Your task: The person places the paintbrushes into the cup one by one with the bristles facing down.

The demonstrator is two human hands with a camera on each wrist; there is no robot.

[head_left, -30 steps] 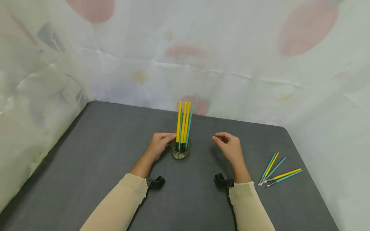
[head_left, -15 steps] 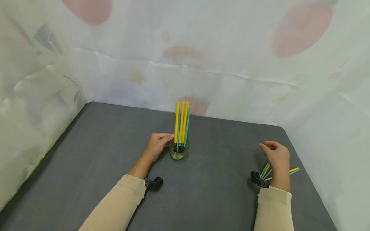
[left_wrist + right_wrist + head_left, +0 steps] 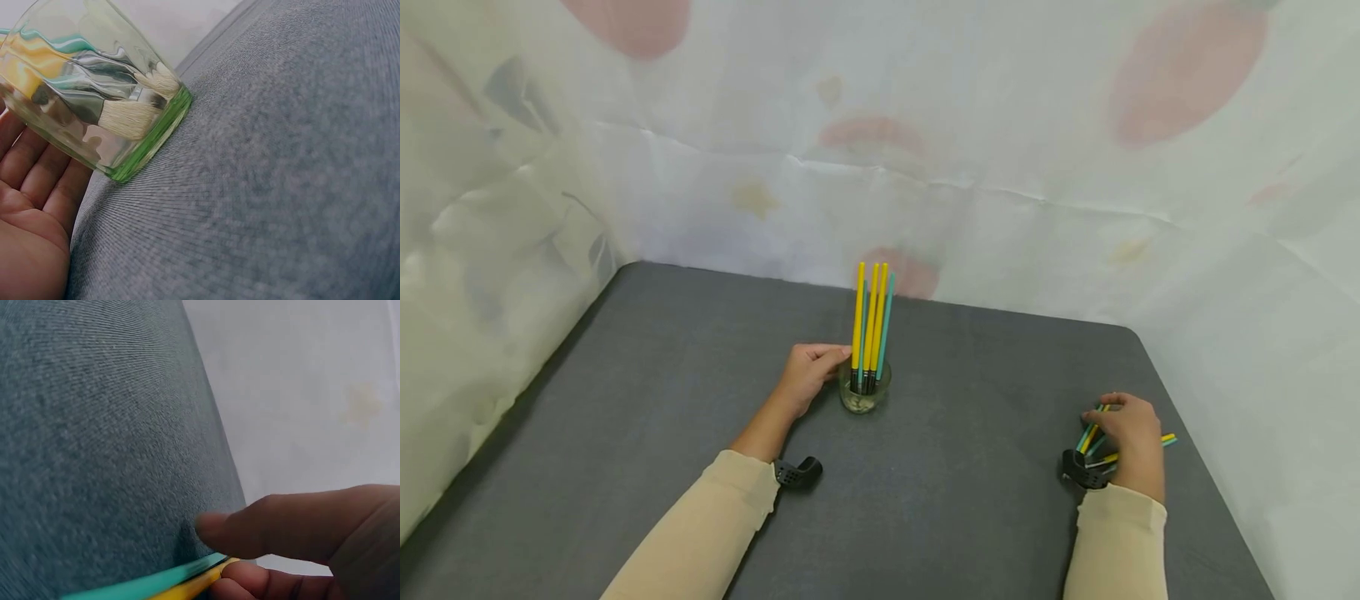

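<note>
Where they lie, brushes (image 3: 1096,437) are yellow, teal.

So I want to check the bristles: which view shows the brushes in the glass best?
The left wrist view: the glass fills it, with pale bristles at the bottom. The head view shows only the upright handles. The right wrist view misses the glass.

Glass (image 3: 865,397) mid-table, upright, holding yellow and teal brushes (image 3: 871,325) bristles-down; loose brushes (image 3: 1093,440) lie flat, well right of it.
</note>
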